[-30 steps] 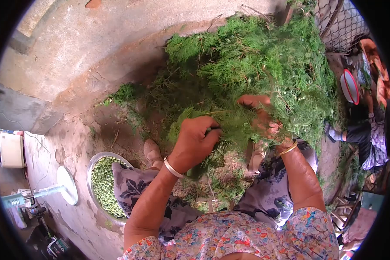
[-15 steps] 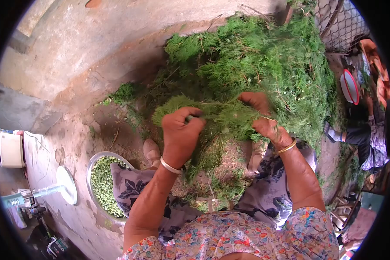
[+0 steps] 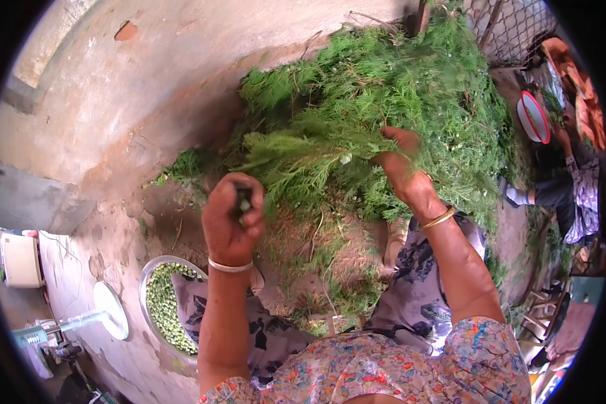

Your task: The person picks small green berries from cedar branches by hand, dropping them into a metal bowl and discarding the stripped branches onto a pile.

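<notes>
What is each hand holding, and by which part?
Right hand: green sprig, by its stem end. Left hand: something dark there, unclear whether held.

Stained wall [image 3: 161, 74]; patchy floor [image 3: 131, 246]; wire mesh [image 3: 515, 34], upper right.

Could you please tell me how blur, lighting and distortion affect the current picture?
Head view: the right hand and leafy branch look blurred; head view: the dark circular border suggests a wide lens; head view: the wall darkens beside the green pile.
</notes>
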`<state>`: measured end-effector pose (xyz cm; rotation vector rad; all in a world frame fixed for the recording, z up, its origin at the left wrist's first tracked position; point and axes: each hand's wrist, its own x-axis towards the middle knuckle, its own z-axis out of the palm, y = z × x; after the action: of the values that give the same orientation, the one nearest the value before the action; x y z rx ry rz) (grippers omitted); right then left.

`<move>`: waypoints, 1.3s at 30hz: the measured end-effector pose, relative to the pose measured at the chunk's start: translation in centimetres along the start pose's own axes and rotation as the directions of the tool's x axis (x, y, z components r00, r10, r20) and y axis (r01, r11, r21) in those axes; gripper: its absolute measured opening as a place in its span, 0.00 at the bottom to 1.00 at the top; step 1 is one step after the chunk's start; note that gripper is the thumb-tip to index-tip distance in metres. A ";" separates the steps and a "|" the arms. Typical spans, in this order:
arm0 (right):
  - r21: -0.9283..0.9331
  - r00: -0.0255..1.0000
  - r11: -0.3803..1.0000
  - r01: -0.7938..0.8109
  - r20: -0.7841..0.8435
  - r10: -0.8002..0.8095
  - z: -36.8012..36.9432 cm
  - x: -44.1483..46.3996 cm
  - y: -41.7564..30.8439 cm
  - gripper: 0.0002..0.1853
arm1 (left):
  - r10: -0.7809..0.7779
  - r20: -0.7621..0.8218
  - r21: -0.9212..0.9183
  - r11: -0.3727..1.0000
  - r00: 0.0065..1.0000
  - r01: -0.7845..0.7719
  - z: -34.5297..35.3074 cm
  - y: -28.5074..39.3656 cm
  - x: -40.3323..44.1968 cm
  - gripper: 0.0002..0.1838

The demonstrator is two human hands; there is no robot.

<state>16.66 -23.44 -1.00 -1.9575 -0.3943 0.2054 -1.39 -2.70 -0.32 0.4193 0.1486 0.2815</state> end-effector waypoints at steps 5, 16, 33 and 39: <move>0.013 0.967 0.988 0.151 -0.210 -0.145 1.0 0.2 1.7 0.16 | -0.113 -0.087 0.646 0.750 0.990 0.142 2.4 -4.5 0.2 0.08; 0.847 0.890 0.307 -0.434 0.455 0.001 2.1 -2.5 4.5 0.31 | -0.012 -0.405 0.378 0.908 0.914 0.179 2.0 -8.6 1.8 0.10; 0.866 0.879 0.283 -0.412 0.460 -0.128 2.3 -3.2 4.8 0.20 | -0.360 -0.230 0.150 0.905 0.904 0.399 0.8 -5.5 0.1 0.13; -0.095 0.842 0.946 0.310 0.490 -0.226 2.4 -1.5 5.2 0.24 | -0.498 0.089 0.264 0.847 0.863 0.462 0.8 -6.3 -0.5 0.22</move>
<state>15.40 -23.83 -6.82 -1.9795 -1.0352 0.4863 -0.17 -8.62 -2.17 0.6212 0.1303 -0.2719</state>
